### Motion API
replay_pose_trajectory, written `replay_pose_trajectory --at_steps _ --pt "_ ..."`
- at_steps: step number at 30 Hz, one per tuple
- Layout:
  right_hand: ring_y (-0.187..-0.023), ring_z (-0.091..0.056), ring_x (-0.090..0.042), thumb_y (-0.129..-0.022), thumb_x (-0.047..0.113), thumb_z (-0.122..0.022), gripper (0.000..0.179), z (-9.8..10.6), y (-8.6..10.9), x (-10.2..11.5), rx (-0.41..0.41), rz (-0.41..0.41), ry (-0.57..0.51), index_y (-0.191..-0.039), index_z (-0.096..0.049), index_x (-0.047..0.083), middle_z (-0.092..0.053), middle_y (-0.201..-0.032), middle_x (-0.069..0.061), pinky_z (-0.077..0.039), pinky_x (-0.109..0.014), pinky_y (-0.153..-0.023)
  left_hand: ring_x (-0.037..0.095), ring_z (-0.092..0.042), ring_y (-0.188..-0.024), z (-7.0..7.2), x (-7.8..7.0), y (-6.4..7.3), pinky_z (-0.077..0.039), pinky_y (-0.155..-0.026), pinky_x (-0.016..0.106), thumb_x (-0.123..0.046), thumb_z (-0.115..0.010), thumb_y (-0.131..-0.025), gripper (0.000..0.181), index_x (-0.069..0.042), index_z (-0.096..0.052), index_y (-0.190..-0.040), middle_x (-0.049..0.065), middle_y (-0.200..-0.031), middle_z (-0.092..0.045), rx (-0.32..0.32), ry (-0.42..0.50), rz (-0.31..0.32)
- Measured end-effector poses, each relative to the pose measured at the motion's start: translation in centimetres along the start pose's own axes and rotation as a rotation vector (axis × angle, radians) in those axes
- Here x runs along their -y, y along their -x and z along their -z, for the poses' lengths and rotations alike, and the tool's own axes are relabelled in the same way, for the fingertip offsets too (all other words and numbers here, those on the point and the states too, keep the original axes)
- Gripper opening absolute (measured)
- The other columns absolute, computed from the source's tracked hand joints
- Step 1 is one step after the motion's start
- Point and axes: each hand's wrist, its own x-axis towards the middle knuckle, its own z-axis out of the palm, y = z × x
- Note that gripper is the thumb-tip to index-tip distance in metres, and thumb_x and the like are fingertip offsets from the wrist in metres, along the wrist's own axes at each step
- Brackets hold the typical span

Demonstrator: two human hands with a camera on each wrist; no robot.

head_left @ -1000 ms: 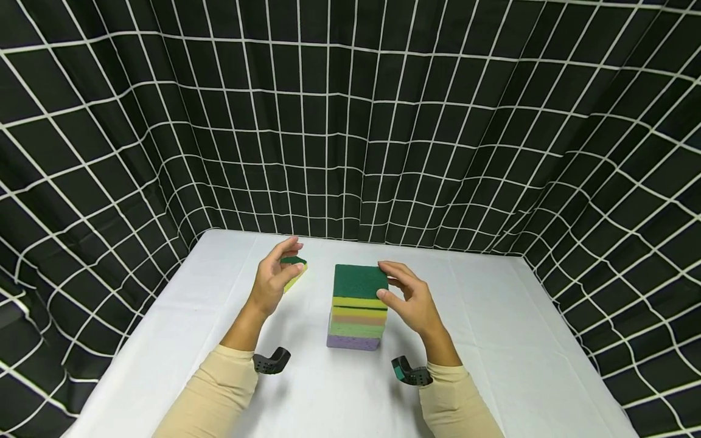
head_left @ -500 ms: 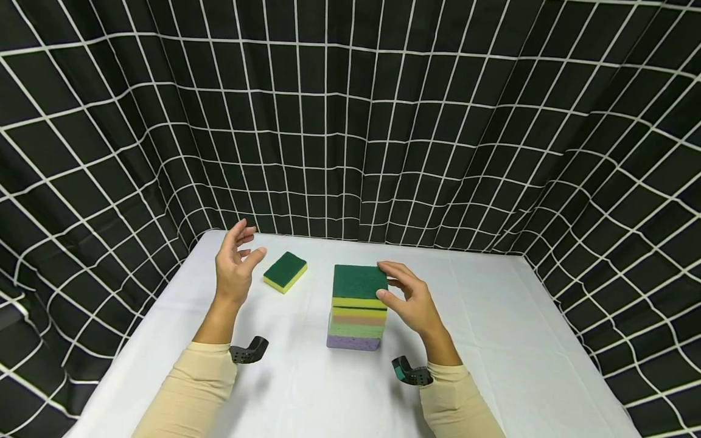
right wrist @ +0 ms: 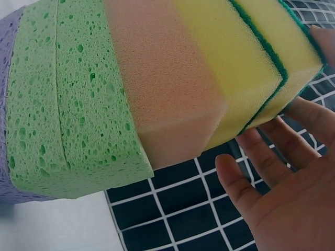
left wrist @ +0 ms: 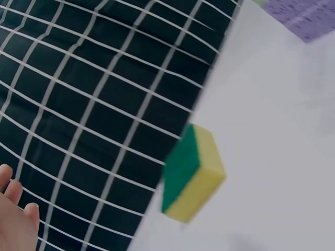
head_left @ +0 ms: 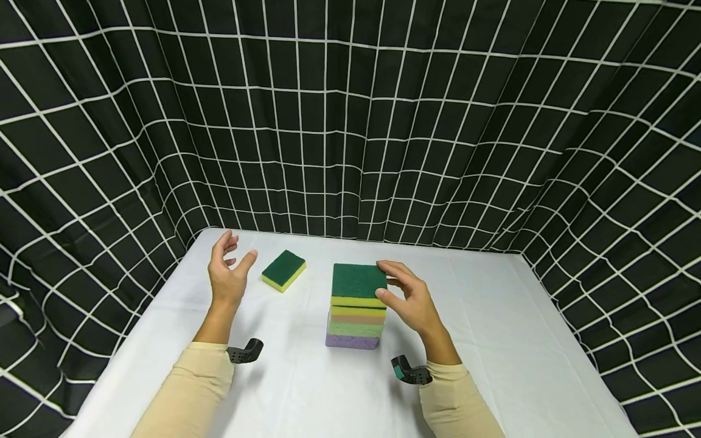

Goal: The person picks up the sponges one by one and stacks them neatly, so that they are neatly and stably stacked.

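Note:
A stack of sponges (head_left: 358, 281) rises from the white table, topped by a green-and-yellow scouring sponge (right wrist: 282, 39). Below come another yellow one with a green scrub layer, a peach sponge (right wrist: 167, 78), porous green (right wrist: 86, 99) and, lowest, purple (head_left: 352, 342). At the stack's right side is my right hand (head_left: 408, 298), thumb and fingertips right at the top sponge's edge, fingers loosely bent. My left hand (head_left: 227, 274) hovers at the left with fingers apart and nothing in it. Just right of it, a single scouring sponge (head_left: 283, 269) lies green side up.
The white-covered table (head_left: 482, 340) extends on both sides of the stack. A black curtain with a white grid (head_left: 350, 140) surrounds its back and sides. A dark wrist device (head_left: 411, 371) is on each arm.
My left hand has moved left, away from the loose sponge, which it partly covered a second ago and which now shows fully. My right hand has stayed at the stack.

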Motion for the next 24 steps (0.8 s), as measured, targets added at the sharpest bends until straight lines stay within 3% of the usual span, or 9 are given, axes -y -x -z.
replay_pose_trajectory --at_steps 4,7,11,18,24 --pt "-0.119 -0.046 -0.041 -0.083 -0.014 -0.062 0.048 0.0 0.1 0.0 0.001 -0.001 0.002 -0.129 -0.049 -0.017 -0.049 -0.130 -0.030 -0.042 -0.050 -0.094 0.038 -0.041 -0.118 -0.1 3.3 0.2 -0.030 -0.085 0.030 -0.002 -0.069 -0.083 0.063 0.008 -0.042 -0.139 0.025 -0.130 -0.049 -0.015 -0.013 0.057" --pt "-0.119 -0.046 -0.042 -0.084 -0.014 -0.061 0.048 0.0 0.0 0.1 0.004 0.002 -0.004 -0.129 -0.048 -0.018 -0.048 -0.130 -0.032 -0.041 -0.056 -0.093 0.034 -0.041 -0.119 -0.1 5.2 0.4 -0.030 -0.086 0.035 -0.006 -0.071 -0.083 0.064 0.004 -0.042 -0.140 0.020 -0.131 -0.049 -0.005 -0.016 0.100" --pt "-0.119 -0.046 -0.042 -0.083 -0.014 -0.061 0.047 0.0 -0.1 0.1 0.000 0.000 -0.007 -0.129 -0.048 -0.018 -0.048 -0.129 -0.032 -0.038 -0.063 -0.091 0.031 -0.041 -0.118 -0.3 6.6 0.7 -0.031 -0.088 0.042 -0.013 -0.073 -0.083 0.066 0.003 -0.043 -0.140 0.017 -0.131 -0.049 0.008 -0.025 0.146" --pt "-0.118 -0.047 -0.041 -0.083 -0.014 -0.062 0.047 0.0 0.0 0.0 0.005 0.002 -0.003 -0.128 -0.048 -0.019 -0.048 -0.129 -0.033 -0.041 -0.058 -0.091 0.034 -0.039 -0.120 -0.5 8.9 1.6 -0.031 -0.094 0.052 -0.016 -0.075 -0.082 0.069 0.002 -0.042 -0.140 0.019 -0.133 -0.047 0.029 -0.057 0.242" --pt "-0.119 -0.047 -0.039 -0.083 -0.015 -0.061 0.047 -0.1 0.0 0.0 0.004 0.004 -0.018 -0.129 -0.048 -0.019 -0.048 -0.129 -0.033 -0.039 -0.060 -0.091 0.035 -0.036 -0.124 -1.0 10.4 2.4 -0.031 -0.098 0.052 -0.022 -0.077 -0.082 0.072 0.000 -0.041 -0.141 0.017 -0.138 -0.044 0.041 -0.050 0.328"
